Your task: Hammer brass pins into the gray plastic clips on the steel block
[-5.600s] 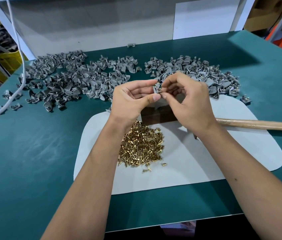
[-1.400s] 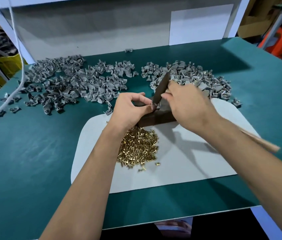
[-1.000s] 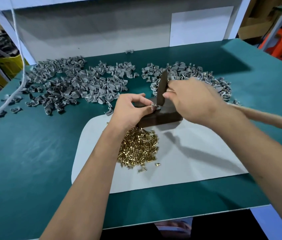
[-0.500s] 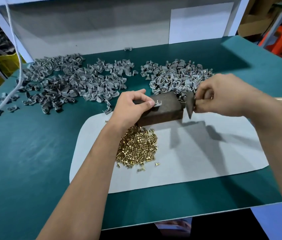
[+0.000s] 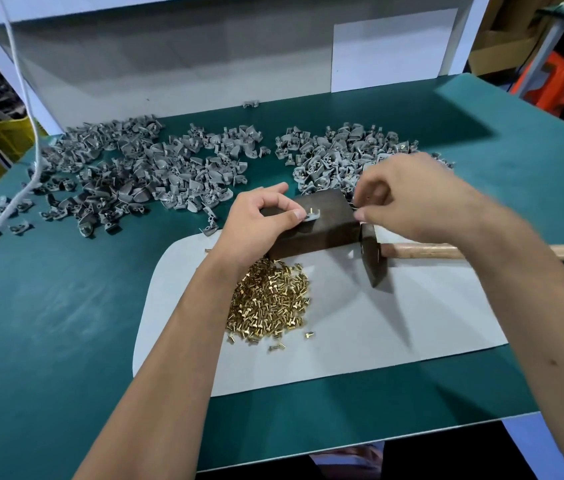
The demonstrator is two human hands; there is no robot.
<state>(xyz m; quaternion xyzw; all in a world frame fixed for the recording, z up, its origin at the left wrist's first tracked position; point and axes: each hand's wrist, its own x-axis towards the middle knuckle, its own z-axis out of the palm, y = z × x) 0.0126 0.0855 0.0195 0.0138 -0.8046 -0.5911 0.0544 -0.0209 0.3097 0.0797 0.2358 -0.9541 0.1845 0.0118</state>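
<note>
A mat (image 5: 412, 323) lies on the desk (image 5: 48, 323). On its far edge sits the block (image 5: 322, 220), a clip (image 5: 311, 215) on top. The hammer (image 5: 374, 258) lies just right of the block — handle pointing right. Pins (image 5: 270, 306) are heaped before the block; clip piles (image 5: 142, 174) spread behind, left and right.

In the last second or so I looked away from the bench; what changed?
The wooden-handled hammer went from striking over the dark steel block to lying on the white mat; the right hand let it go. The left hand still pinches the gray plastic clip on the block.
</note>
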